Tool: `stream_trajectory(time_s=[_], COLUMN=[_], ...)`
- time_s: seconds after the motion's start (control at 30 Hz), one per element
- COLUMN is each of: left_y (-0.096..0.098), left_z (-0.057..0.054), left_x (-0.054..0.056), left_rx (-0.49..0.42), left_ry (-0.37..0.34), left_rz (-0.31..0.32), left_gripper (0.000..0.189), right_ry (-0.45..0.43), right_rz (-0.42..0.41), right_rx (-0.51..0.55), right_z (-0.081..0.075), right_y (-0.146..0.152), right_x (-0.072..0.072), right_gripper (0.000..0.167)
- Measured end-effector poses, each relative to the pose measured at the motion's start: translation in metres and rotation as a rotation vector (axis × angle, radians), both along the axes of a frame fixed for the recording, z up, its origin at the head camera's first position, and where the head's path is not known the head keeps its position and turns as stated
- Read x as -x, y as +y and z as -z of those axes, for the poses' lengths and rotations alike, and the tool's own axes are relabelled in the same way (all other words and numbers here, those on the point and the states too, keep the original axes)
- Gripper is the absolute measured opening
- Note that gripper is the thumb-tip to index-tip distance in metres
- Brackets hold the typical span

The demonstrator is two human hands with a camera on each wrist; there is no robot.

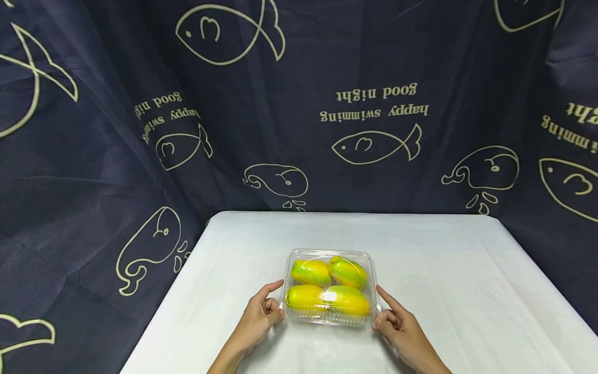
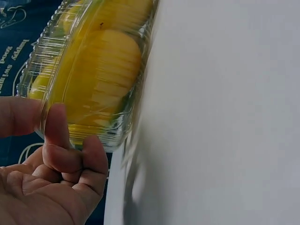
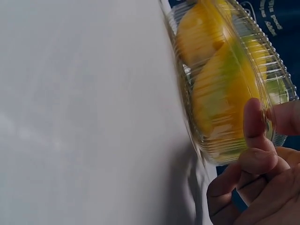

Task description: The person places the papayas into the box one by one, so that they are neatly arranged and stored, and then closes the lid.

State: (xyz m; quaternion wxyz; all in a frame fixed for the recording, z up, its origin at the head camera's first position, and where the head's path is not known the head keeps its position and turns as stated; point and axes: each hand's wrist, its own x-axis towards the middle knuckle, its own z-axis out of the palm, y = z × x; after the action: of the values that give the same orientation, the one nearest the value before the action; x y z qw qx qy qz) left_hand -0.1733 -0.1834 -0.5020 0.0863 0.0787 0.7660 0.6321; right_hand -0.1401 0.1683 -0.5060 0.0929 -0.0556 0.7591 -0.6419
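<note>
A clear plastic clamshell container [image 1: 329,319] with a ribbed rim sits near the front of the white table, its lid down. Inside lie several yellow-green mangoes [image 1: 306,296] in two rows. My left hand [image 1: 256,318] pinches the container's left rim; the left wrist view shows a finger and thumb on either side of that rim, with other fingers curled beneath. At the opposite side, my right hand [image 1: 403,332] pinches the right rim in the same manner. Whether the container's base touches the table or hangs just above it, I cannot tell.
A white cloth covers the table [image 1: 448,259], which extends behind and to both sides of the container. Dark blue curtains [image 1: 299,119] printed with fish and whales stand close behind the table and along its left and right sides.
</note>
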Motion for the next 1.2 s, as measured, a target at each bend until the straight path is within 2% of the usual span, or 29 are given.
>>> stream_trajectory(time_s=[0.27,0.73,0.93,1.2], left_y=[0.0030,0.0031,0.0021,0.0002], left_z=[0.0009,0.0003,0.0015,0.0026], left_x=[0.0015,0.0000,-0.0009,0.0019], left_rx=[-0.015,-0.021,-0.015,-0.038], left_ry=[-0.009,-0.018,-0.027,-0.046], left_rz=[-0.046,-0.056,-0.040,-0.002], left_gripper=[0.069,0.070,0.072,0.072], right_ry=[0.029,0.000,-0.036,-0.031], right_rz=[0.034,0.076,0.086,0.101], right_rx=[0.023,-0.024,-0.023,0.001], right_z=[-0.0005,-0.0029,-0.0018,-0.0001], right_y=[-0.0026,-0.0055,-0.0064,-0.0063], right_x=[-0.0010,-0.0010,-0.0005,0.0004], right_gripper=[0.073,0.072,0.072,0.070])
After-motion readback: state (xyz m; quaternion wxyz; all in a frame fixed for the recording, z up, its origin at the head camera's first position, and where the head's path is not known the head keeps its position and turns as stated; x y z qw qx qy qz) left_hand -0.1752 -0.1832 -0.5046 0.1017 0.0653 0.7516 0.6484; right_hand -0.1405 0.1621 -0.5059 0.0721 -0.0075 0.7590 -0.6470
